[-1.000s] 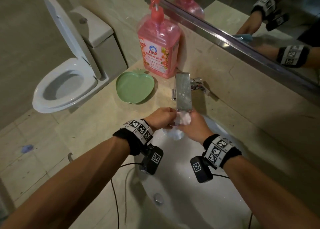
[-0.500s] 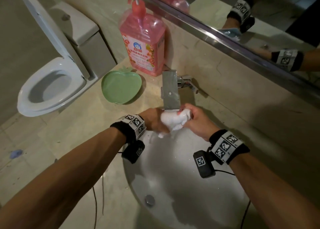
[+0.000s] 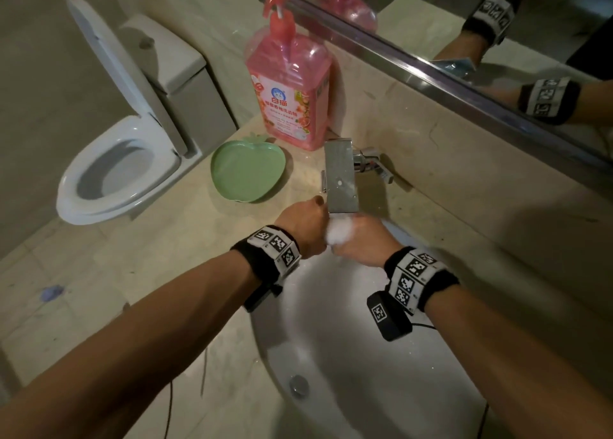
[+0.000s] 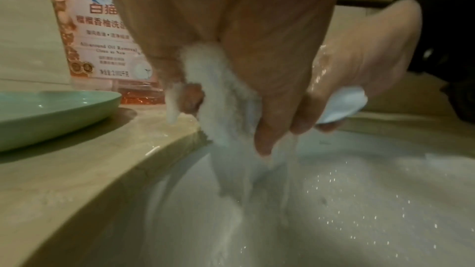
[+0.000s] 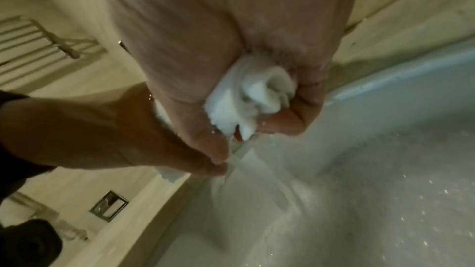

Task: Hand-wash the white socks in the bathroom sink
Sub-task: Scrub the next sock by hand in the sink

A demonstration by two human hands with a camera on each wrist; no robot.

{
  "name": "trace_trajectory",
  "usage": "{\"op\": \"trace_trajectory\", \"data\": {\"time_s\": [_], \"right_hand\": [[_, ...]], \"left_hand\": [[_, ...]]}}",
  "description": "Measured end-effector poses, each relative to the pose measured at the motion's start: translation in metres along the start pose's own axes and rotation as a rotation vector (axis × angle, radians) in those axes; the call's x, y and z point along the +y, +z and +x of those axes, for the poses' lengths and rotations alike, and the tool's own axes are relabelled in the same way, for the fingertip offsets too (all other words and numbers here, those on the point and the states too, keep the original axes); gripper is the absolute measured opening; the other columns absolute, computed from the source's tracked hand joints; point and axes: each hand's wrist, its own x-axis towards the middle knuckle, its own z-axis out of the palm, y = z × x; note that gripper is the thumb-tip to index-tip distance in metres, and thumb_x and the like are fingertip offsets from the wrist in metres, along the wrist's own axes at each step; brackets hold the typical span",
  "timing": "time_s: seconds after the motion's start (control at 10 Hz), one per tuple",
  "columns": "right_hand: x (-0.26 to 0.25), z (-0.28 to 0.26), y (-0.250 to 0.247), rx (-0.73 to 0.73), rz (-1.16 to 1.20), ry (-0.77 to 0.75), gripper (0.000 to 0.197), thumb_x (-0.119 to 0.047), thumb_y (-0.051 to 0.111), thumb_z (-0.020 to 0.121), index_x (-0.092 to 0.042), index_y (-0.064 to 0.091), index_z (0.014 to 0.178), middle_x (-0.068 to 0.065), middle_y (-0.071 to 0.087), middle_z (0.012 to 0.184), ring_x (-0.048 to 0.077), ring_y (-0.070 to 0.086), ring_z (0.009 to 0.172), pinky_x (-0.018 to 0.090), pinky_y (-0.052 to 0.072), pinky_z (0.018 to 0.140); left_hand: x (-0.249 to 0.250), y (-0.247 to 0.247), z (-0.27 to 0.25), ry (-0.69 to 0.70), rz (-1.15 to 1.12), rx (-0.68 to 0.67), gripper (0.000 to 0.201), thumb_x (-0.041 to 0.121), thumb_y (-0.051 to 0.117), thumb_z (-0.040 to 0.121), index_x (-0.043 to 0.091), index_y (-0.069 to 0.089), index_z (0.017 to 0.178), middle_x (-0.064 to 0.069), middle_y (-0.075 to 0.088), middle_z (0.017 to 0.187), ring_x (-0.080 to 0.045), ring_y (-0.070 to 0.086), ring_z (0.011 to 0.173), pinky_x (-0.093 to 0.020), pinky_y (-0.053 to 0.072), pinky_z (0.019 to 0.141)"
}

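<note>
A wet white sock (image 3: 338, 233) is bunched between both my hands, right under the flat steel faucet (image 3: 341, 181). My left hand (image 3: 306, 228) grips one end; in the left wrist view the sock (image 4: 218, 96) hangs from its curled fingers. My right hand (image 3: 360, 243) grips the other end, and the right wrist view shows the sock (image 5: 246, 96) wadded in its fist. Water streams off the sock into the white sink (image 3: 348, 355).
A pink detergent pump bottle (image 3: 290, 97) stands behind the faucet. A green apple-shaped dish (image 3: 247, 171) lies on the beige counter (image 3: 185, 266) to its left. A toilet (image 3: 122, 170) with raised lid is far left. A mirror (image 3: 497, 24) runs along the back wall.
My hands have closed together under the spout, so less of the sock shows between them. Half a second ago it was stretched a little wider between the two fists.
</note>
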Motion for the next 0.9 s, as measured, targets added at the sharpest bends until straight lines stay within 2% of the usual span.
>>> {"op": "trace_trajectory", "data": {"time_s": [0.1, 0.2, 0.3, 0.4, 0.5, 0.6, 0.7, 0.8, 0.9], "right_hand": [[0.003, 0.001, -0.003, 0.055, 0.002, 0.068, 0.043, -0.039, 0.079, 0.067, -0.019, 0.065, 0.103, -0.003, 0.064, 0.092, 0.018, 0.062, 0.086, 0.029, 0.05, 0.074], [0.011, 0.003, -0.002, 0.058, -0.265, 0.066, 0.055, -0.052, 0.08, 0.067, -0.02, 0.063, 0.108, 0.0, 0.065, 0.092, 0.02, 0.062, 0.082, 0.025, 0.044, 0.07], [0.017, 0.003, 0.002, 0.119, -0.34, 0.032, 0.051, -0.05, 0.08, 0.074, -0.015, 0.063, 0.107, 0.0, 0.064, 0.088, 0.021, 0.064, 0.082, 0.026, 0.046, 0.07], [0.016, 0.0, 0.002, 0.141, -0.409, -0.051, 0.033, -0.041, 0.076, 0.081, -0.017, 0.063, 0.099, -0.004, 0.055, 0.075, 0.016, 0.058, 0.069, 0.024, 0.041, 0.062], [0.015, -0.004, -0.003, 0.15, -0.431, -0.089, 0.013, -0.023, 0.069, 0.081, -0.016, 0.062, 0.089, 0.001, 0.061, 0.071, 0.018, 0.06, 0.063, 0.024, 0.042, 0.058], [0.017, -0.008, -0.006, 0.157, -0.446, -0.093, 0.016, -0.02, 0.063, 0.084, -0.022, 0.049, 0.077, -0.005, 0.049, 0.061, 0.018, 0.062, 0.059, 0.021, 0.039, 0.053], [0.02, -0.008, -0.008, 0.168, -0.325, -0.016, 0.013, -0.025, 0.067, 0.087, -0.019, 0.056, 0.084, -0.003, 0.056, 0.069, 0.021, 0.066, 0.069, 0.022, 0.042, 0.056], [0.021, -0.004, -0.009, 0.128, -0.154, 0.085, 0.032, -0.031, 0.072, 0.084, -0.013, 0.064, 0.109, 0.005, 0.067, 0.096, 0.024, 0.067, 0.089, 0.029, 0.052, 0.073], [0.017, -0.006, -0.007, 0.088, 0.139, 0.098, 0.049, -0.036, 0.077, 0.082, -0.017, 0.062, 0.125, 0.001, 0.069, 0.109, 0.021, 0.066, 0.1, 0.034, 0.055, 0.085]], "left_hand": [[0.01, -0.004, 0.005, -0.08, -0.002, -0.001, 0.03, 0.024, 0.068, 0.081, 0.01, 0.064, 0.106, -0.012, 0.068, 0.102, -0.03, 0.065, 0.085, -0.032, 0.047, 0.067], [0.017, 0.002, 0.012, -0.179, -0.094, -0.024, 0.018, 0.019, 0.054, 0.091, 0.009, 0.067, 0.098, -0.014, 0.07, 0.099, -0.032, 0.066, 0.088, -0.029, 0.046, 0.067], [0.021, 0.011, 0.013, -0.21, -0.109, -0.018, 0.023, 0.02, 0.052, 0.092, 0.008, 0.065, 0.106, -0.013, 0.069, 0.107, -0.03, 0.066, 0.098, -0.03, 0.046, 0.073], [0.022, 0.019, 0.011, -0.242, -0.14, -0.038, 0.026, 0.021, 0.058, 0.089, 0.005, 0.064, 0.11, -0.013, 0.067, 0.109, -0.03, 0.065, 0.1, -0.031, 0.047, 0.076], [0.028, 0.015, 0.014, -0.247, -0.224, -0.012, 0.027, 0.031, 0.058, 0.085, 0.014, 0.064, 0.105, -0.011, 0.068, 0.097, -0.028, 0.066, 0.082, -0.03, 0.05, 0.067], [0.033, 0.011, 0.019, -0.19, -0.194, -0.092, 0.023, 0.036, 0.054, 0.088, 0.023, 0.063, 0.105, 0.002, 0.063, 0.09, -0.018, 0.056, 0.068, -0.027, 0.047, 0.063], [0.022, 0.008, 0.016, -0.132, -0.274, -0.158, 0.027, 0.033, 0.06, 0.089, 0.025, 0.064, 0.114, 0.004, 0.065, 0.104, -0.019, 0.06, 0.085, -0.03, 0.054, 0.079], [0.009, 0.001, 0.008, 0.004, -0.578, -0.093, 0.049, 0.02, 0.076, 0.075, 0.023, 0.062, 0.122, 0.006, 0.06, 0.111, -0.009, 0.057, 0.096, -0.014, 0.049, 0.083], [-0.007, -0.001, 0.0, -0.003, -0.844, -0.019, 0.066, 0.01, 0.081, 0.072, 0.013, 0.046, 0.129, -0.002, 0.057, 0.119, -0.012, 0.057, 0.106, -0.02, 0.051, 0.087]]}}
